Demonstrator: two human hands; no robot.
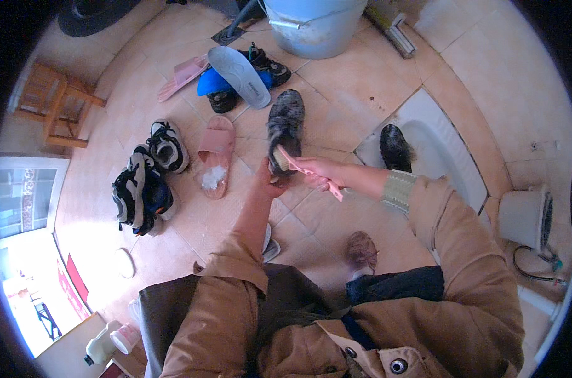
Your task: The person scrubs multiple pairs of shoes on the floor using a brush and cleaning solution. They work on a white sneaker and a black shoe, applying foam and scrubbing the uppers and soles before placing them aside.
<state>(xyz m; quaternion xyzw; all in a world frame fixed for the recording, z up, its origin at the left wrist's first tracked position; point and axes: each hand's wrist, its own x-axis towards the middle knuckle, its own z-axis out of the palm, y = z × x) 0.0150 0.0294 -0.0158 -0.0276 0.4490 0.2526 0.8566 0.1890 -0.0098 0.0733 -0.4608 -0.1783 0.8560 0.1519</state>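
My left hand (274,182) grips the heel end of a dark, wet-looking shoe (286,118), whose toe points away from me. In my right hand (321,172) is a pink-handled scrub brush (293,163), its pale bristles against the shoe near the opening. A pink slipper (217,141) with white powder or suds (213,177) on its sole lies to the left. Beyond the shoe, a grey insole (241,78) rests on a blue piece (213,82) and dark shoes (276,71). Another dark shoe (393,144) stands at the rim of the squat toilet, to the right.
Sneakers (165,146) stand on the tiled floor at left, near a wooden stool (59,104). A large bucket (314,28) is ahead; the squat toilet (437,123) and a waste bin (524,217) are at right. A jug (101,342) and tub (125,338) sit lower left.
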